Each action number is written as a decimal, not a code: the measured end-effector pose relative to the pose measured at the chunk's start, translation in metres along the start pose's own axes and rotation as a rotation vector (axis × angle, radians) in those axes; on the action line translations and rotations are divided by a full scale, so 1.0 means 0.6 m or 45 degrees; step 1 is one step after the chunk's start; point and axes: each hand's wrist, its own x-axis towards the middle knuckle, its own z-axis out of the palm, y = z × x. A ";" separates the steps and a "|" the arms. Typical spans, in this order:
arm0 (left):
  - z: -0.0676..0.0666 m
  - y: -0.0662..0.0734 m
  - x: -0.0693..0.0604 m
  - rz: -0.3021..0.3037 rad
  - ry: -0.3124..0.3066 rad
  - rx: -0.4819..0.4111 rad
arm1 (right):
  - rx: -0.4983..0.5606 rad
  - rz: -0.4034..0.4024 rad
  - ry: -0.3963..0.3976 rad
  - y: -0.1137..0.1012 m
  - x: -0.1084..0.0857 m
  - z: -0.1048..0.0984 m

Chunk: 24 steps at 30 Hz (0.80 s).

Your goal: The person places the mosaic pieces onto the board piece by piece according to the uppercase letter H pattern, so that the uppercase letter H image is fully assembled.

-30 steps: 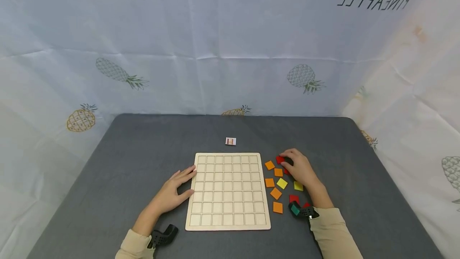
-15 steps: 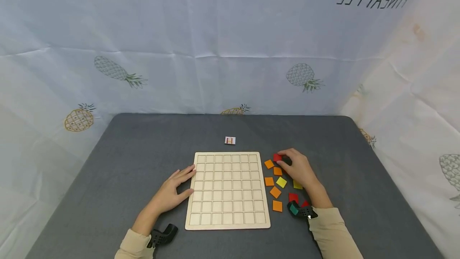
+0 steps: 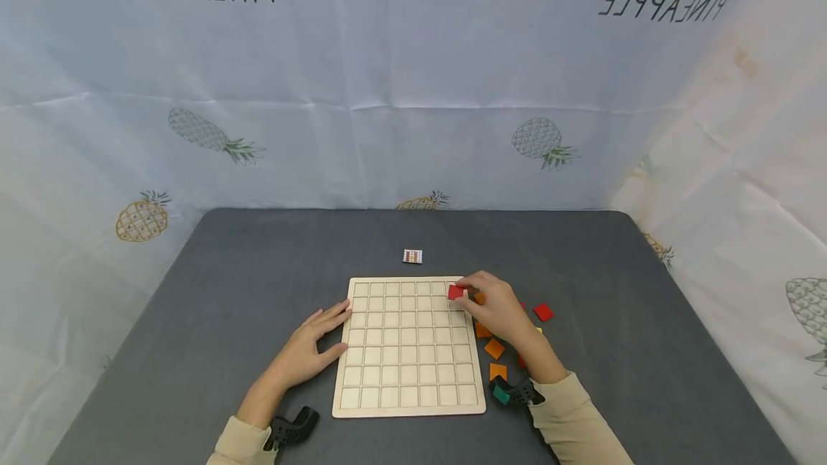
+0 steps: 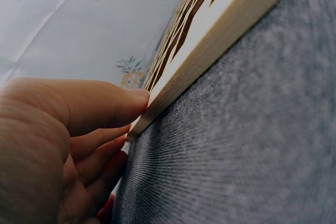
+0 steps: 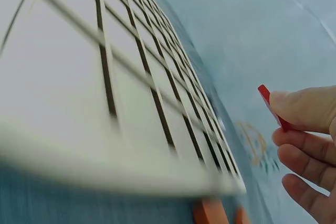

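A pale wooden board (image 3: pixel 398 408) with a grid of shallow square cells lies flat on the table. My left hand (image 3: pixel 305 349) rests at its left side, fingers extended; in the left wrist view the thumb (image 4: pixel 113 106) touches the board's edge. My right hand (image 3: pixel 500 311) pinches a thin red square tile (image 3: pixel 455 293) over the board's far right corner. The right wrist view shows the red tile (image 5: pixel 271 106) between thumb and forefinger, tilted and raised off the board. No tile sits in the visible cells.
Orange tiles (image 3: pixel 497 372) lie right of the board, partly hidden under my right hand and forearm. A loose red tile (image 3: pixel 543 312) lies farther right. A small printed grid card (image 3: pixel 412 256) lies beyond the board. A pineapple-print curtain (image 3: pixel 375 149) hangs behind the table.
My right hand has lifted the red tile from the pile and carried it left, over the board's far right corner. My left hand has stayed at the board's left edge.
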 end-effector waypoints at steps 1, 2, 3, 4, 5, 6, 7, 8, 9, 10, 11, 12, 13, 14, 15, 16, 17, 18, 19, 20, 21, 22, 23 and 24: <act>0.000 0.000 -0.001 -0.008 -0.004 -0.008 | 0.002 -0.004 -0.011 -0.008 0.004 0.006; 0.001 -0.001 -0.002 -0.013 -0.008 -0.014 | 0.012 -0.005 -0.024 -0.015 0.009 0.013; 0.002 -0.001 -0.002 -0.015 -0.009 -0.016 | 0.014 -0.012 -0.030 -0.023 0.014 0.020; 0.002 -0.001 -0.003 -0.018 -0.010 -0.016 | 0.017 -0.014 -0.041 -0.030 0.019 0.027; 0.003 -0.002 -0.003 -0.022 -0.009 -0.019 | 0.019 -0.011 -0.051 -0.037 0.025 0.035; 0.003 -0.002 -0.004 -0.024 -0.009 -0.019 | 0.021 -0.012 -0.058 -0.045 0.029 0.043; 0.004 -0.002 -0.004 -0.027 -0.008 -0.024 | 0.020 -0.013 -0.068 -0.051 0.034 0.051; 0.004 -0.002 -0.004 -0.030 -0.006 -0.024 | 0.023 -0.014 -0.081 -0.056 0.039 0.060; 0.004 -0.002 -0.003 -0.033 -0.007 -0.026 | 0.025 -0.018 -0.090 -0.061 0.043 0.068; 0.005 -0.002 -0.003 -0.036 -0.008 -0.024 | 0.028 -0.021 -0.103 -0.066 0.046 0.076; 0.005 -0.002 -0.003 -0.039 -0.009 -0.021 | 0.033 -0.029 -0.112 -0.071 0.050 0.083; 0.005 -0.002 -0.002 -0.043 -0.009 -0.019 | 0.037 -0.037 -0.121 -0.075 0.053 0.090; 0.005 -0.002 -0.002 -0.045 -0.008 -0.018 | 0.035 -0.045 -0.129 -0.079 0.055 0.097; 0.005 -0.001 -0.001 -0.048 -0.008 -0.016 | 0.036 -0.052 -0.138 -0.084 0.058 0.103; 0.005 -0.001 -0.001 -0.050 -0.008 -0.015 | 0.036 -0.058 -0.145 -0.088 0.060 0.108; 0.004 -0.001 -0.001 -0.050 -0.006 -0.011 | 0.027 -0.062 -0.151 -0.092 0.063 0.114; 0.004 -0.001 -0.001 -0.050 -0.004 -0.013 | 0.017 -0.061 -0.161 -0.095 0.065 0.119; 0.004 -0.001 -0.001 -0.050 -0.003 -0.016 | 0.002 -0.059 -0.170 -0.098 0.068 0.124; 0.004 -0.001 -0.001 -0.049 -0.002 -0.017 | -0.009 -0.057 -0.177 -0.101 0.070 0.128; 0.003 -0.001 0.000 -0.048 -0.002 -0.016 | -0.024 -0.059 -0.182 -0.103 0.073 0.133; 0.003 -0.001 0.000 -0.047 -0.003 -0.016 | -0.038 -0.059 -0.185 -0.105 0.076 0.137; 0.003 -0.002 0.000 -0.047 -0.004 -0.016 | -0.054 -0.057 -0.188 -0.107 0.078 0.141; 0.003 -0.002 0.000 -0.046 -0.004 -0.016 | -0.070 -0.058 -0.190 -0.108 0.081 0.144; 0.003 -0.002 0.000 -0.046 -0.004 -0.014 | -0.082 -0.059 -0.188 -0.110 0.083 0.148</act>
